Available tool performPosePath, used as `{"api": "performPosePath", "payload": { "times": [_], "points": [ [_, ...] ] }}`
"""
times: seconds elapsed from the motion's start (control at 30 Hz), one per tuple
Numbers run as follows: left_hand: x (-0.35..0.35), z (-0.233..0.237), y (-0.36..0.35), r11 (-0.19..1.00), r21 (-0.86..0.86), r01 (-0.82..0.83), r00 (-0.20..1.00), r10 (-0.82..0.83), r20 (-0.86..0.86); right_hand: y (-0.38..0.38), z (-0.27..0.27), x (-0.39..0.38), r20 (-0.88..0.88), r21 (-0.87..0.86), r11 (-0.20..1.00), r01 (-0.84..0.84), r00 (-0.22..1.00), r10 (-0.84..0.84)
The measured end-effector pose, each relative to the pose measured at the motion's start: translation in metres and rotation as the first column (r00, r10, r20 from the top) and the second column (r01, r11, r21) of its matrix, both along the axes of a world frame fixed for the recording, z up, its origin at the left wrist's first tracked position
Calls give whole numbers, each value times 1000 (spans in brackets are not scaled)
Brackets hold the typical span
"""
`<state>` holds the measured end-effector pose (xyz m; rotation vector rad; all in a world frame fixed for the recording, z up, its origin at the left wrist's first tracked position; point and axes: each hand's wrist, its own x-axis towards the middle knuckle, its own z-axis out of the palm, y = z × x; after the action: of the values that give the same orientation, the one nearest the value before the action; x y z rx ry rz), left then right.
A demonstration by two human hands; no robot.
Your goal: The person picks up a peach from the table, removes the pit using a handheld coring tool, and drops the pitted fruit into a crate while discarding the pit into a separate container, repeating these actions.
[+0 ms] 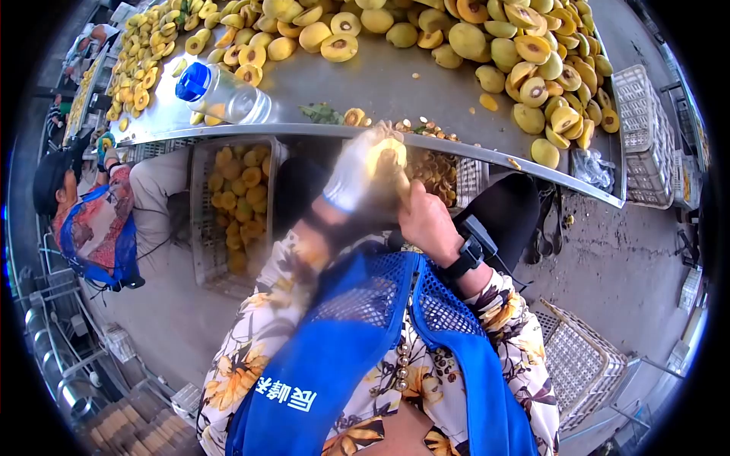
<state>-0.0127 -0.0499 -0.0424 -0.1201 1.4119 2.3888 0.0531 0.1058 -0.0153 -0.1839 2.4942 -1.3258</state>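
My left hand (353, 171), in a white glove, is closed around a yellow peach half (388, 152) at the table's front edge. My bare right hand (432, 222) grips a slim light-brown tool (404, 186), whose far end meets the peach's cut face. Motion blurs the tool's tip, so I cannot tell its exact shape. Below the hands, a crate (473, 181) holds brown peach pits (437, 175). Just beyond them, pit pieces (426, 128) and a green leaf (321, 114) lie along the metal table (414, 91).
Heaps of peaches, many halved (532, 53), cover the table's back and right. A blue-capped bottle (228, 95) lies at left. A crate of peaches (239, 190) stands at my left, near a seated person in a blue vest (99, 228). Pale crates (646, 125) stand at right.
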Motion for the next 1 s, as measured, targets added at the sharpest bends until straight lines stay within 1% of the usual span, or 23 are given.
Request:
{"api": "performPosePath", "payload": {
  "times": [0.07, 0.13, 0.17, 0.23, 0.27, 0.37, 0.4, 0.43, 0.47, 0.57, 0.6, 0.7, 0.8, 0.9, 0.93, 1.0],
  "points": [
    [0, -9, -4, 956, -291, -20, 963, -60, -263, -2, 3, 0, 61, 26, 1000, -3, 998, 1],
    [0, -11, -5, 911, -408, -61, 945, -80, -318, -3, 2, 1, 55, -7, 1000, 24, 998, -24],
    [1, -7, -4, 917, -393, -63, 966, -42, -253, -4, 1, 2, 52, -24, 999, 38, 998, -37],
    [2, -8, -1, 928, -354, -116, 980, 49, -192, -6, 5, 3, 90, -63, 992, 112, 990, -106],
    [4, -10, 1, 929, -331, -165, 975, 103, -196, -7, 7, 3, 108, -83, 985, 150, 984, -140],
    [16, 0, 11, 930, -219, -296, 952, 269, -145, -17, -3, 10, 174, -117, 985, 129, 979, -108],
    [17, 7, 10, 947, -172, -271, 963, 268, -39, -20, -4, 10, 216, -124, 981, 149, 969, -120],
    [18, 10, 9, 961, -121, -251, 963, 260, 65, -20, -6, 9, 218, -115, 983, 145, 969, -118],
    [16, 11, 7, 981, 70, -183, 975, 172, 139, -20, -7, 9, 221, -106, 984, 145, 968, -118],
    [9, 6, 1, 949, 315, -27, 967, -54, 248, -22, -8, 14, 240, -107, 985, 134, 965, -105],
    [9, -8, -4, 951, 301, 71, 977, -127, 173, -23, -8, 14, 246, -113, 985, 132, 964, -101],
    [13, 25, 2, 992, 123, -4, 959, -31, 282, -23, -3, 16, 244, -130, 979, 155, 962, -120],
    [12, 23, 8, 992, -47, -120, 987, 125, 104, -22, -8, 11, 279, -179, 972, 152, 955, -98],
    [7, 12, -1, 987, -163, 6, 1000, -6, 1, -18, -9, 7, 426, -328, 925, 190, 904, -35],
    [7, 22, 3, 992, -125, -23, 995, 36, 95, -18, -10, 7, 463, -369, 903, 219, 886, -26],
    [7, -3, -3, 960, -270, -67, 979, 10, -205, -16, -10, 7, 505, -411, 873, 263, 863, -22]
  ]
}}
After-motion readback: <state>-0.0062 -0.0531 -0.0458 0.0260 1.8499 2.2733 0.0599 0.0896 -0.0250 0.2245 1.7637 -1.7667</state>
